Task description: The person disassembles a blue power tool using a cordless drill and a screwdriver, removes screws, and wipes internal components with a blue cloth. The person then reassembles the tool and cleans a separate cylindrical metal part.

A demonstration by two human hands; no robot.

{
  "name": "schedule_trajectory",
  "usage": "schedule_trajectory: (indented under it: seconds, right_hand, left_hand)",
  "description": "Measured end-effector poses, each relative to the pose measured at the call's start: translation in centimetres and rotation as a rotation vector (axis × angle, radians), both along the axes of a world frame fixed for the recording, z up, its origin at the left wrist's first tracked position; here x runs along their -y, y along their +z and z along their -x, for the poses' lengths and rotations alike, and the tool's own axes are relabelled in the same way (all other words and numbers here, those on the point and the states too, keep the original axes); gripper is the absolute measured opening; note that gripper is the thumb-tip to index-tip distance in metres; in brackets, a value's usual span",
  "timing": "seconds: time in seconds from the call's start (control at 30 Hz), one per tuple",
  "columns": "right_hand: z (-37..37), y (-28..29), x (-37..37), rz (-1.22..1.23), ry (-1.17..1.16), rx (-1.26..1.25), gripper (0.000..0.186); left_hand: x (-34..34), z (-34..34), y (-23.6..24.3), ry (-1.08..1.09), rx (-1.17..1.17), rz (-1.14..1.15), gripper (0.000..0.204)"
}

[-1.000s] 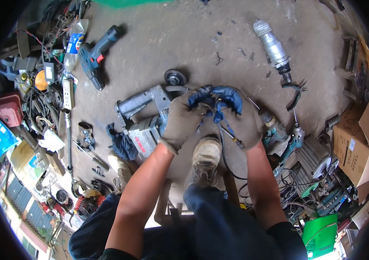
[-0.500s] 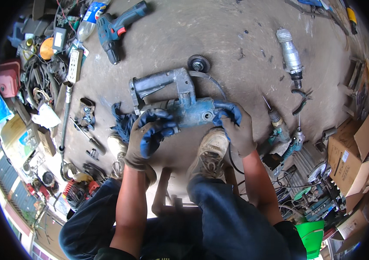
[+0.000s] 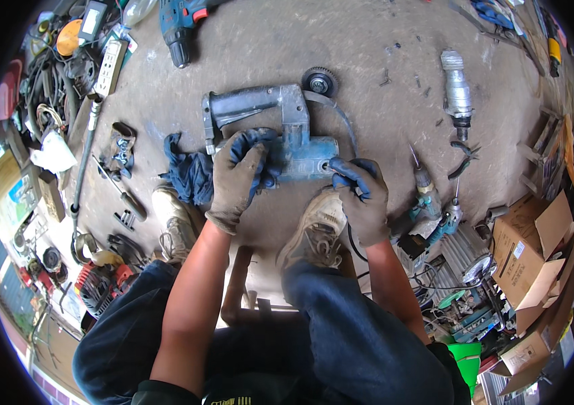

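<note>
A blue power tool body (image 3: 304, 162) with a worn black D-shaped handle (image 3: 250, 104) lies across the floor before my feet. Both my hands wear grey gloves with blue palms and fingers. My left hand (image 3: 235, 181) is closed round the left part of the body, hiding it. At the other end, my right hand (image 3: 364, 201) has its thumb and fingers pinched together by a small round hole (image 3: 325, 165) in the housing. Whatever lies between those fingertips is too small to make out. Just beyond the tool sits a dark toothed gear (image 3: 320, 82), near a grey cable.
A dark blue cloth (image 3: 189, 172) lies left of the tool. Farther off are a cordless drill (image 3: 178, 34) and a silver cylindrical tool part (image 3: 457, 88). More drills (image 3: 427, 192) and an opened cardboard box (image 3: 526, 250) stand right. A power strip (image 3: 111, 67) lies left.
My left hand has come up over the tool's body and closed on it. The right fingertips have shifted from the tool's end to the round hole. The whole view has shifted slightly.
</note>
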State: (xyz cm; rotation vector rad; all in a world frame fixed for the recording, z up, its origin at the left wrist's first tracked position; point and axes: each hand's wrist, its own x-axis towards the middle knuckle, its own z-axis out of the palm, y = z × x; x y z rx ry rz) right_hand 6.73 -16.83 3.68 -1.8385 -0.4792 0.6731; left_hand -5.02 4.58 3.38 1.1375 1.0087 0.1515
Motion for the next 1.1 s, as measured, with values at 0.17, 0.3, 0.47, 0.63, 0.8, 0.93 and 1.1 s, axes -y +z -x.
schedule_trajectory:
  seconds: [0.17, 0.3, 0.47, 0.63, 0.8, 0.93, 1.1]
  right_hand:
    - [0.2, 0.0, -0.5, 0.17, 0.105, 0.273, 0.039]
    - [0.1, 0.5, -0.8, 0.334, 0.221, 0.465, 0.046]
    - [-0.1, 1.2, -1.3, 0.33, 0.151, 0.332, 0.044]
    - [-0.2, -0.5, 0.0, 0.158, 0.1, 0.178, 0.037]
    - [-0.3, 0.0, -0.3, 0.228, 0.153, 0.266, 0.036]
    - [-0.4, 1.2, -1.1, 0.317, 0.195, 0.361, 0.034]
    - [-0.3, 1.8, -1.6, 0.374, 0.219, 0.416, 0.031]
  left_hand:
    - [0.9, -0.3, -0.3, -0.043, -0.025, -0.28, 0.019]
    - [0.8, -0.6, 0.4, -0.057, -0.025, -0.263, 0.019]
    - [0.8, -0.4, 0.0, -0.053, -0.066, -0.192, 0.019]
    - [0.8, -0.2, -0.2, -0.087, -0.025, -0.224, 0.019]
    - [0.6, 0.0, -0.4, -0.106, -0.034, -0.202, 0.02]
    - [0.7, -0.1, -0.2, -0.082, -0.016, -0.159, 0.02]
    - [0.6, 0.0, -0.5, -0.121, -0.001, -0.265, 0.02]
